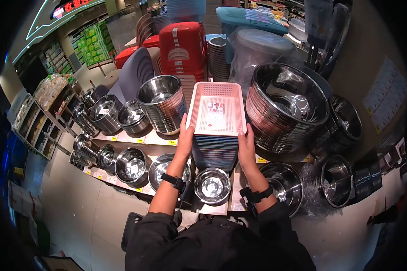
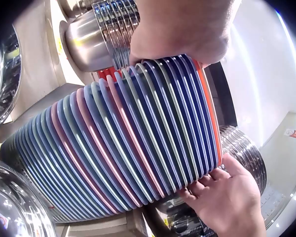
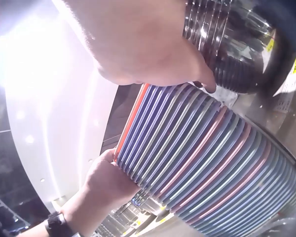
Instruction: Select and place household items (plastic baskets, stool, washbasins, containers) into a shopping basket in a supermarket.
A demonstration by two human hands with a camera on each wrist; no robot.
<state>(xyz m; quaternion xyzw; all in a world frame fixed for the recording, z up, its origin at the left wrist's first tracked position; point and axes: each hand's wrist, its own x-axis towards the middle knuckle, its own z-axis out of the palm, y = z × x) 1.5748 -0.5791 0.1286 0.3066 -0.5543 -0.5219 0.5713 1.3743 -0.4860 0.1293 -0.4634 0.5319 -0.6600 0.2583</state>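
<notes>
A pink perforated plastic basket (image 1: pixel 203 118) tops a tall nested stack of baskets (image 1: pixel 215 151) in the middle of the head view. A printed label (image 1: pixel 215 108) lies inside it. My left hand (image 1: pixel 184 141) grips the stack's left side near the top, thumb at the rim. On the opposite side my right hand (image 1: pixel 247 151) holds it the same way. Both wrist views show the stack's rims (image 2: pixel 133 138) in blue, green and pink. The right hand's fingers (image 2: pixel 207 180) curl against the upper rims in the left wrist view.
Stacked steel basins stand left (image 1: pixel 163 108) and right (image 1: pixel 285 113) of the baskets. A small steel bowl (image 1: pixel 212 186) sits in front, on a lower shelf with more basins (image 1: pixel 132 167). Behind are red plastic stools (image 1: pixel 181 47) and a blue lidded bin (image 1: pixel 251 20).
</notes>
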